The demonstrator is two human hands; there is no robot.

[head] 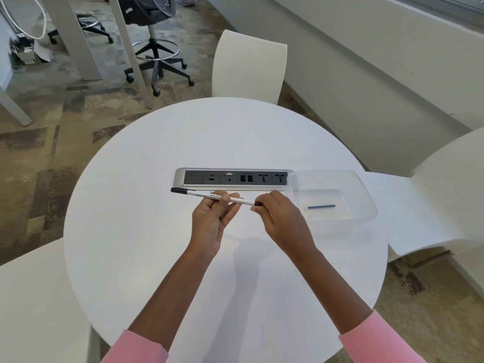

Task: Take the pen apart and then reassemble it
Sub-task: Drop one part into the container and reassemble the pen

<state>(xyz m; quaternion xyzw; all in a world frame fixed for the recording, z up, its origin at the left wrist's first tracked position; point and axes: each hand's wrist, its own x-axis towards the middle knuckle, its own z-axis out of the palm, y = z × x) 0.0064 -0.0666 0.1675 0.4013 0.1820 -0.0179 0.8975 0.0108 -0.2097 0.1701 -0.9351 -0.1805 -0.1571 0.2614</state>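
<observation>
Nearest the camera, two pink sleeves [136, 347] are reaching out over the round white table [146, 231]. The left hand [212, 221] is lying palm-up, its fingers curled loosely around the middle of the pen [209, 195]. The right hand [280, 216] is pinching the pen's dark end plug [258, 204] between thumb and fingertips.

The pen is hanging just above the table's centre, its capped end [180, 190] pointing toward nine o'clock. Judging by this, the person is working at the plug, either pulling it or seating it; which one cannot be told. The next move is probably calling for a firm twist along the barrel.

At three o'clock a clear tray [366, 197] is holding a short dark stick [321, 206], possibly the ink core. At twelve o'clock a socket strip [180, 176] is sitting. Nothing is blocking the hands.
</observation>
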